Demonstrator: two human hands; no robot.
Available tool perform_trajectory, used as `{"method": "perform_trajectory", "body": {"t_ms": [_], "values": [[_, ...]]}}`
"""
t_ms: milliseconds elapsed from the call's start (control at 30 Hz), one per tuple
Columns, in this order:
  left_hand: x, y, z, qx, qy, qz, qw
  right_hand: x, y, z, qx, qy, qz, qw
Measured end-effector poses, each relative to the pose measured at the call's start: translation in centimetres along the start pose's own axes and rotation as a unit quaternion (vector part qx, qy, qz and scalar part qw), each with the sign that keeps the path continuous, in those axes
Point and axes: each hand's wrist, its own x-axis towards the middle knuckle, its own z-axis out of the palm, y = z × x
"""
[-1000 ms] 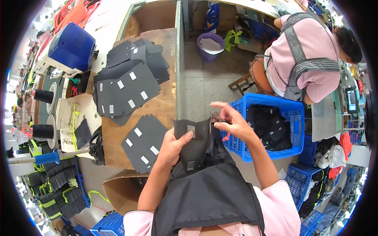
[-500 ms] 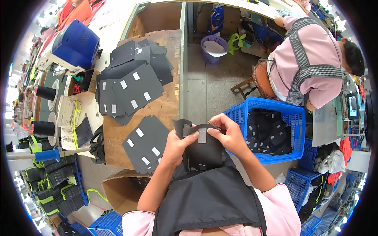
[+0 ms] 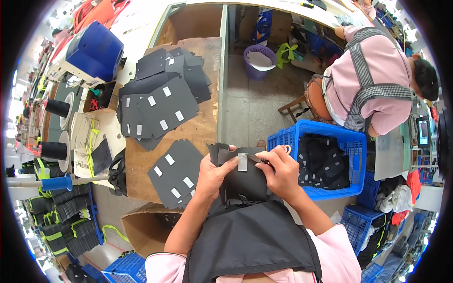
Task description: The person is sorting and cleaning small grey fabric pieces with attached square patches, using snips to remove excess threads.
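A crowded workshop fills the frame, with a wooden table [image 3: 198,125] in the upper middle carrying stacks of black fabric pieces [image 3: 158,101], each with small grey patches. At the centre, the left hand [image 3: 214,172] and the right hand [image 3: 281,172] both grip one black fabric piece [image 3: 245,181] held over the person's lap, above a black apron [image 3: 250,240]. A grey patch [image 3: 242,162] sits near its top edge, between the two thumbs. The left hand's fingers are pinched on the piece's upper left corner; the right hand is closed on the upper right edge, and what it holds besides the fabric is too small to make out. Right of centre a blue crate [image 3: 349,141] holds more black pieces, partly hidden by the right hand. At upper right another person in pink [image 3: 373,89] sits bent over, their hands out of sight.
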Motion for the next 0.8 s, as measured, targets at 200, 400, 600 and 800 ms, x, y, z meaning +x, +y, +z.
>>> {"method": "perform_trajectory", "body": {"t_ms": [200, 400, 600, 800], "values": [[0.2, 0.2, -0.3, -0.003, -0.004, 0.009, 1.0, 0.8, 0.0, 0.5, 0.016, -0.002, 0.014, 1.0], [0.7, 1.1, 0.5, 0.042, 0.062, 0.001, 0.997, 0.9, 0.4, 0.4, 0.127, 0.009, 0.118, 0.985], [1.2, -0.4, -0.2, -0.01, 0.068, 0.036, 0.997, -0.8, 3.8, 1.4, 0.491, -0.07, 0.344, 0.797], [2.1, -1.6, 1.2, 0.077, 0.079, 0.09, 0.99, 0.4, 1.7, 0.6, 0.596, -0.023, 0.381, 0.707]]}}
